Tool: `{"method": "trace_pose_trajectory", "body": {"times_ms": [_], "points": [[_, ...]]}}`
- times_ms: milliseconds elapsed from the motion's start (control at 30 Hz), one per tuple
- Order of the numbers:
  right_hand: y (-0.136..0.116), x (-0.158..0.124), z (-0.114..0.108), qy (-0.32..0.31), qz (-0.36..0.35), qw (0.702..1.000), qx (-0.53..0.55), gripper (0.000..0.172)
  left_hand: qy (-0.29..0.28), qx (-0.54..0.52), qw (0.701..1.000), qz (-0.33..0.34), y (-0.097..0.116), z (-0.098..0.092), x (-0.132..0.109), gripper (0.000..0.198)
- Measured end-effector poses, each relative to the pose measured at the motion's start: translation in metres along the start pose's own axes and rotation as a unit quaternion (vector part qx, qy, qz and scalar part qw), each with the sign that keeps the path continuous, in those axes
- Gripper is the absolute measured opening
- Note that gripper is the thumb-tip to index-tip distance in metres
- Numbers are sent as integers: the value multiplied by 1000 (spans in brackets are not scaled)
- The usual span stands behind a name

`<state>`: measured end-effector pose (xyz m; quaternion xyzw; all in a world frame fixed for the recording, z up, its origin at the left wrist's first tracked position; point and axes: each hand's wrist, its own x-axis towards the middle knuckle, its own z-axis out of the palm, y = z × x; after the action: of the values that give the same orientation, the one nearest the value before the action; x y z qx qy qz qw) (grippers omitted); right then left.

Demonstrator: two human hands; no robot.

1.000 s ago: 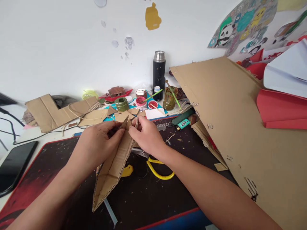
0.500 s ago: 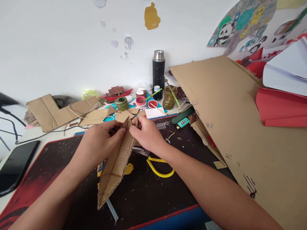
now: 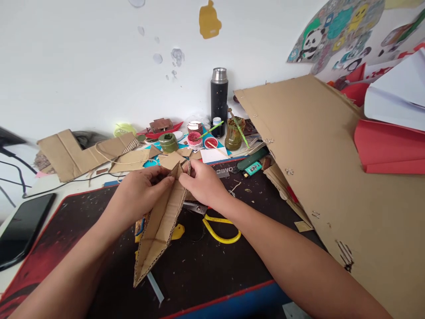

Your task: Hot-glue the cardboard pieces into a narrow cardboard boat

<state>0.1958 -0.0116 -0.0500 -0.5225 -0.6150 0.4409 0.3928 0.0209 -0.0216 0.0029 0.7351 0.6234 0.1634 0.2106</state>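
Note:
A folded piece of brown corrugated cardboard (image 3: 159, 230), long and V-shaped, is held above a dark desk mat (image 3: 66, 221). My left hand (image 3: 139, 192) pinches its far tip from the left side. My right hand (image 3: 202, 184) pinches the same tip from the right, fingers pressed together. The near end of the piece hangs low over the mat. Yellow-handled scissors (image 3: 219, 226) lie on the mat just under my right wrist.
A large cardboard sheet (image 3: 332, 168) leans across the right side. Paint pots (image 3: 194, 139), a jar with brushes (image 3: 234, 133) and a black flask (image 3: 219, 99) stand at the back. Cardboard offcuts (image 3: 76, 153) lie at the left, a phone (image 3: 23, 228) at the left edge.
The near end of the cardboard piece has swung slightly to the right and up. Both hands stay pinched at its far tip.

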Motion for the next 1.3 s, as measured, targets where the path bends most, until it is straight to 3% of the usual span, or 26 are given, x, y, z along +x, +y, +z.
{"method": "trace_pose_trajectory", "body": {"times_ms": [467,1300], "points": [[3,2,1,-16,20,1000,-1,8,-9,-14,1000,2,-6,3,3,40],[6,6,2,-6,23,999,21,9,13,-12,1000,10,-4,9,1,38]]}}
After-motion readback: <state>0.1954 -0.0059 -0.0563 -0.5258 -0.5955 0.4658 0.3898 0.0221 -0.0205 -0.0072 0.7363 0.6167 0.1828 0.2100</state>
